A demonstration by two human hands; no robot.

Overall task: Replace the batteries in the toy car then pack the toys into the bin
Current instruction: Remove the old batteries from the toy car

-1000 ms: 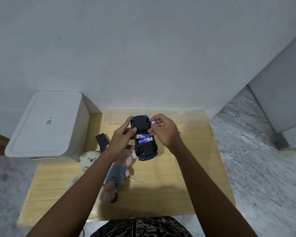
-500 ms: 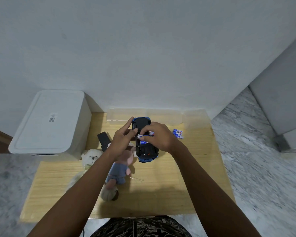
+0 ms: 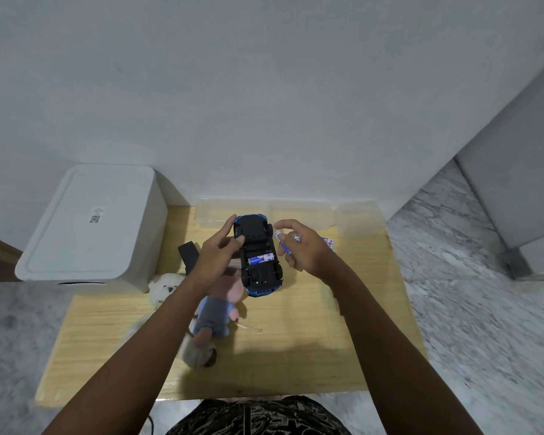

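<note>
On the wooden desk [image 3: 311, 340] a white lidded bin [image 3: 88, 224] is seen at the left, and two plush toys [image 3: 215, 315] are partly hidden under the left forearm. One toy car [image 3: 259, 255] is held upside down by the left hand [image 3: 219, 255], with one battery [image 3: 261, 258] seen in its open bay. A second battery [image 3: 285, 241] is pinched by the right hand [image 3: 305, 249], which covers most of it.

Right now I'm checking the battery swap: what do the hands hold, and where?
The left hand grips the upturned toy car by its front left side. The right hand pinches a battery in its fingertips.
</note>
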